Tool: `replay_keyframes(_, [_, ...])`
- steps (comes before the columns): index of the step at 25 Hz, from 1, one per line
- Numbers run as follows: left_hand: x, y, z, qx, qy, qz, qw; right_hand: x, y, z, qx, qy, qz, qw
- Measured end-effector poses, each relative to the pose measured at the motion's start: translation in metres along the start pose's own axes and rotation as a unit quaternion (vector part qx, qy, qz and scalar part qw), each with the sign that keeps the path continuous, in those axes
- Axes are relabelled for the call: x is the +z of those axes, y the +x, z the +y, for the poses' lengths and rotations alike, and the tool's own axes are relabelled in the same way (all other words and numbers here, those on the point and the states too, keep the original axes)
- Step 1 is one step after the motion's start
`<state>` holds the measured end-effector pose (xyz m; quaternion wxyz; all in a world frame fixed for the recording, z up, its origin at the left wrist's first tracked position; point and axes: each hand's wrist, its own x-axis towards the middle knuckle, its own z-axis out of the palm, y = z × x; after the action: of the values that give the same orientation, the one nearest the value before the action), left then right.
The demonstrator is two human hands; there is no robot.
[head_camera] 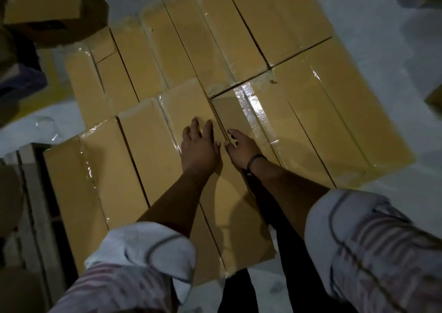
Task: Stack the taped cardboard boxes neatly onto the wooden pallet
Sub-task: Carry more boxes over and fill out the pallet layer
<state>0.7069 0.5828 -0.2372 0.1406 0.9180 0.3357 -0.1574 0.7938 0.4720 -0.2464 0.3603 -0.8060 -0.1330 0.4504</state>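
My left hand (199,145) lies flat on a box (184,107), fingers straight, pressing down and holding nothing. My right hand (241,146) rests on the next box (228,108) just to its right, fingers loosely bent and thumb at the gap (218,119) between the two; it grips nothing I can see.

The boxes (239,30) spread out on every side of my hands in one flat layer, long sides together, tape glinting along the tops. The pallet must be under them; I cannot see it for certain.

The step, as I judge it, is closing this gap and levelling the two tops. I would keep both palms flat and push the boxes toward each other, low and steady, so neither tips or rides up on its neighbour. The far ends, beyond my fingertips, do not line up with the row behind, so I would square those off after. The tape is slick, so I would press on bare cardboard.

Around the stack the floor (373,20) is pale and smooth. Far off to my upper left sit loose boxes (47,4), not yet placed. Low on my left stands something pale and slatted (31,193); what it is I cannot tell. The light is dim.
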Motion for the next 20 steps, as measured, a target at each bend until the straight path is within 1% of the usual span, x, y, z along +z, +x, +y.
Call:
replay_keyframes(3, [0.003,0.001,0.004,-0.018,-0.004,0.015,1.0,0.001,0.01,-0.007,-0.011,0.009,-0.022,1.0])
replay_keyframes(8, [0.003,-0.004,-0.001,-0.015,-0.013,0.008,1.0,0.006,0.007,-0.013,-0.011,0.051,-0.02,0.998])
replay_keyframes(11, [0.004,-0.008,-0.005,-0.004,-0.02,0.003,1.0,0.007,0.005,-0.014,-0.025,0.041,-0.021,0.999])
replay_keyframes(14, [0.001,-0.006,-0.006,0.005,-0.026,-0.02,0.999,0.005,0.007,-0.015,-0.03,0.023,-0.017,0.999])
replay_keyframes(16, [-0.006,-0.007,-0.011,0.012,-0.032,-0.034,0.999,0.008,0.013,-0.017,-0.046,-0.021,-0.016,0.999])
replay_keyframes(17, [-0.009,-0.008,-0.015,0.013,-0.036,-0.036,0.999,0.011,0.017,-0.019,-0.055,-0.072,-0.01,0.996])
replay_keyframes(18, [-0.011,-0.009,-0.02,0.006,-0.043,-0.034,0.998,0.014,0.023,-0.023,-0.065,-0.139,-0.003,0.988])
replay_keyframes(20, [-0.015,-0.01,-0.037,-0.035,-0.057,-0.024,0.997,0.022,0.037,-0.04,-0.111,-0.273,0.012,0.955])
